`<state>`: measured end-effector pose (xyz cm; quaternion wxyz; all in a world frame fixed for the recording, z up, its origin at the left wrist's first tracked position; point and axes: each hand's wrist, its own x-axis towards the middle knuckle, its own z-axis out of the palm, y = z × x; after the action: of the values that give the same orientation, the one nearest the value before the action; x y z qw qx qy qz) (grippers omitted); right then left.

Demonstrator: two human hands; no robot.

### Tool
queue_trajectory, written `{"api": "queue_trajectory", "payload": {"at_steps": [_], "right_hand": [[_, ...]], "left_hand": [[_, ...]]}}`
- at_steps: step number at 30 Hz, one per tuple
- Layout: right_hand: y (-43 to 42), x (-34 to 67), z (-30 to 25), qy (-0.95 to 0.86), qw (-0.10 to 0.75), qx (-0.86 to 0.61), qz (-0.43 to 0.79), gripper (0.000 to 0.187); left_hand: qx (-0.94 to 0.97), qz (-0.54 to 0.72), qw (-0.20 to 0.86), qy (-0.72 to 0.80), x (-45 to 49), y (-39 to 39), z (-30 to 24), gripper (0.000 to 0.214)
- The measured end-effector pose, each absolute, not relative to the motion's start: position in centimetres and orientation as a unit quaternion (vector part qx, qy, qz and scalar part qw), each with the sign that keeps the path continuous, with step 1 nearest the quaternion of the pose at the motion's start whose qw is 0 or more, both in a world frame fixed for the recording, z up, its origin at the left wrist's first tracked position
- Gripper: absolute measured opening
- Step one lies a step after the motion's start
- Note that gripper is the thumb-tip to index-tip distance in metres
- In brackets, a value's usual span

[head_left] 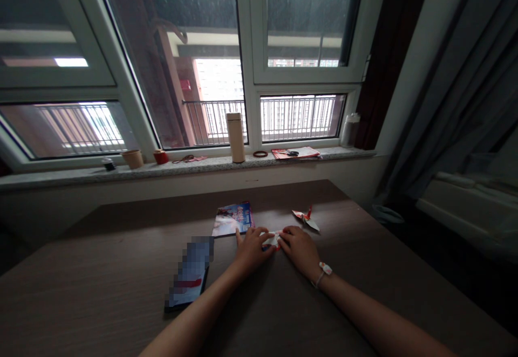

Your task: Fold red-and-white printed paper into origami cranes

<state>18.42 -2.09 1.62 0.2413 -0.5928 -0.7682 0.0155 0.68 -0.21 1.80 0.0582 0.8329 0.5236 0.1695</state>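
A small piece of folded paper [272,240], white with red and a bit of blue, lies on the table between my two hands. My left hand [253,249] grips its left side, fingers bent and thumb close to the near edge. From the right, my right hand [300,249] presses on the paper with its fingers together. Both hands hide much of the sheet. Just beyond my right hand stands a folded paper crane [306,219] in red and white. Past my left fingertips is a printed booklet or stack of sheets [232,219].
A tablet or large phone [190,275], its screen partly pixelated, lies left of my left forearm on the brown table [121,249]. The windowsill [194,167] behind carries a beige flask [235,137], a paper cup [133,158], papers with scissors [296,153] and a clear bottle [350,129].
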Motion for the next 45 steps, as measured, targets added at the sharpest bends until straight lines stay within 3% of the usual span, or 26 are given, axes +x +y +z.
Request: {"api": "queue_trajectory", "payload": {"at_steps": [20,32,45], "right_hand": [[-2.2,18.5,1.68,-0.774,0.237,-0.587,0.005,0.028],[-2.19,18.47,1.67,-0.774,0.235,-0.588,0.005,0.027],[-2.23,18.97,1.75,-0.782,0.243,-0.573,0.033,0.028]], "left_hand": [[0.842,0.172,0.054,0.509,0.65,0.25,2.39,0.025],[0.859,0.142,-0.011,0.492,0.79,0.47,2.06,0.031],[0.837,0.145,0.004,0.527,0.57,0.58,1.81,0.032]]}}
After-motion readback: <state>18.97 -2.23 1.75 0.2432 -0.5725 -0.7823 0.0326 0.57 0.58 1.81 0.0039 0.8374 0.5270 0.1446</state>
